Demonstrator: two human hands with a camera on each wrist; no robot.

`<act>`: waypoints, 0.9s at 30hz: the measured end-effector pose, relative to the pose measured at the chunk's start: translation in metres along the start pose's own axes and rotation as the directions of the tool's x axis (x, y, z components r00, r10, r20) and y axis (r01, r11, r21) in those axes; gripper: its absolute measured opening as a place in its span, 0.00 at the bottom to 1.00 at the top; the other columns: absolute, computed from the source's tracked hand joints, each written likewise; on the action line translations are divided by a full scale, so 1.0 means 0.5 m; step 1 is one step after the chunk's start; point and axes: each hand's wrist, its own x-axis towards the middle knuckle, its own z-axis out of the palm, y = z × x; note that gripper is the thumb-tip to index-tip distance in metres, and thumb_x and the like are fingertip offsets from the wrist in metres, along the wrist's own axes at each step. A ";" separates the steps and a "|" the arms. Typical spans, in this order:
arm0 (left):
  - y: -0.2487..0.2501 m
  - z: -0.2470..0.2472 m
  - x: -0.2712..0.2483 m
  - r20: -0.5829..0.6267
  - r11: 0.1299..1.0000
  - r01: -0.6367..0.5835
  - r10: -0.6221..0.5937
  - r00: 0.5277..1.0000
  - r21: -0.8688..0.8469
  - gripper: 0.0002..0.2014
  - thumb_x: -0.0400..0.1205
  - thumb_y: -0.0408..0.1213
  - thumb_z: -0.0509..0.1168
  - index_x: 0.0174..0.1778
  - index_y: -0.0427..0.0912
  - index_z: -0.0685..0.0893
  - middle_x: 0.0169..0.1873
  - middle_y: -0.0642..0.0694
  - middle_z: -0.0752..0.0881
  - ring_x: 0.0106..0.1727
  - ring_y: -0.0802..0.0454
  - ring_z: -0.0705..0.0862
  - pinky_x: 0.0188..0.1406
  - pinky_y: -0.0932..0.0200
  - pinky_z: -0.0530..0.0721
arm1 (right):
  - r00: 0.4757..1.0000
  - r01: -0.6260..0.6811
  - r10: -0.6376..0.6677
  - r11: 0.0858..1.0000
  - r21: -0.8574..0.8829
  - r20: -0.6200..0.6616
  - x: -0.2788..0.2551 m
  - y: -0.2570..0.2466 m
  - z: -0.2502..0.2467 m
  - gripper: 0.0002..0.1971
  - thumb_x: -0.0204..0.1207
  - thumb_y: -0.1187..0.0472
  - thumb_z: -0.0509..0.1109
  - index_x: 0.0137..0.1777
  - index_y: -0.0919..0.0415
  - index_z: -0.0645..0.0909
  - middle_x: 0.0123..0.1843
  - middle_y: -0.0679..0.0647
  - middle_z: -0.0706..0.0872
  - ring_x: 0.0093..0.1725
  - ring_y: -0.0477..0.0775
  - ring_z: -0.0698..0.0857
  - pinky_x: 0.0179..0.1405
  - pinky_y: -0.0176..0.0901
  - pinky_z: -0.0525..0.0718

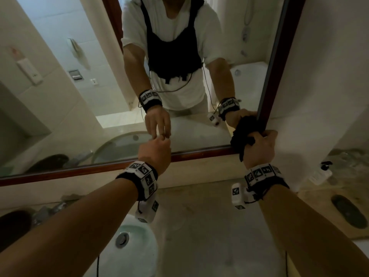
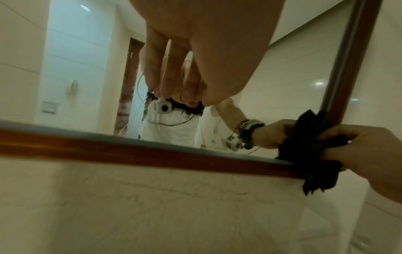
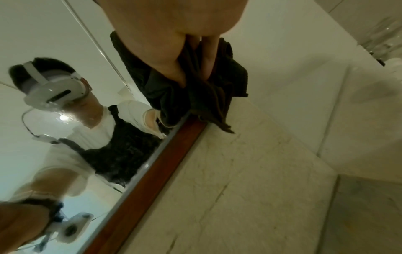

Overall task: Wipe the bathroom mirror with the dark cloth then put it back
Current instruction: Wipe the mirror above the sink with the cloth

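The mirror (image 1: 79,96) has a reddish wooden frame (image 1: 199,154) and hangs on the wall above the counter. My right hand (image 1: 259,144) grips the bunched dark cloth (image 1: 241,140) and holds it against the mirror's bottom right corner. Folds of the cloth (image 3: 195,89) hang over the frame (image 3: 152,171) in the right wrist view; the cloth (image 2: 309,147) shows at the same corner in the left wrist view. My left hand (image 1: 157,144) reaches to the glass near the middle of the lower edge, its fingertips (image 2: 172,96) touching the mirror, holding nothing.
A pale stone counter (image 1: 199,226) lies below the mirror with a glass basin (image 1: 131,248) at the lower left. Dark oval dishes sit at the far left (image 1: 14,222) and right (image 1: 349,210). Glassware (image 1: 343,156) stands at the right wall.
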 end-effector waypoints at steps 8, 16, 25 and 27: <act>-0.005 -0.113 0.013 -0.414 0.985 -0.148 0.100 0.905 -0.086 0.17 0.80 0.37 0.67 0.65 0.42 0.80 0.58 0.42 0.82 0.54 0.39 0.83 0.32 0.51 0.81 | 0.981 0.168 -0.154 0.979 0.119 -0.121 0.036 -0.123 -0.095 0.15 0.74 0.70 0.68 0.51 0.47 0.76 0.63 0.69 0.77 0.53 0.72 0.82 0.50 0.59 0.84; -0.022 -0.292 0.062 -0.689 0.993 -0.115 0.070 0.721 -0.019 0.25 0.75 0.38 0.68 0.71 0.44 0.78 0.73 0.36 0.72 0.73 0.35 0.64 0.59 0.37 0.75 | 0.947 0.277 -0.269 0.961 0.023 -0.177 0.124 -0.282 -0.222 0.19 0.72 0.69 0.66 0.62 0.58 0.86 0.67 0.65 0.77 0.59 0.67 0.81 0.52 0.47 0.76; -0.038 -0.349 0.106 -0.783 0.990 -0.142 0.092 0.616 0.004 0.31 0.76 0.39 0.71 0.76 0.51 0.72 0.80 0.37 0.66 0.80 0.32 0.62 0.74 0.26 0.59 | 0.906 0.340 -0.324 0.940 0.012 -0.271 0.158 -0.334 -0.255 0.18 0.74 0.66 0.67 0.63 0.55 0.83 0.64 0.59 0.79 0.56 0.61 0.82 0.49 0.40 0.77; -0.039 -0.347 0.106 -0.768 0.989 -0.149 0.096 0.633 0.001 0.34 0.74 0.38 0.74 0.76 0.51 0.70 0.80 0.37 0.64 0.81 0.33 0.60 0.74 0.24 0.57 | 0.943 0.235 -0.188 0.961 0.149 -0.273 0.151 -0.311 -0.229 0.10 0.77 0.61 0.67 0.58 0.54 0.76 0.50 0.46 0.80 0.45 0.50 0.83 0.34 0.24 0.71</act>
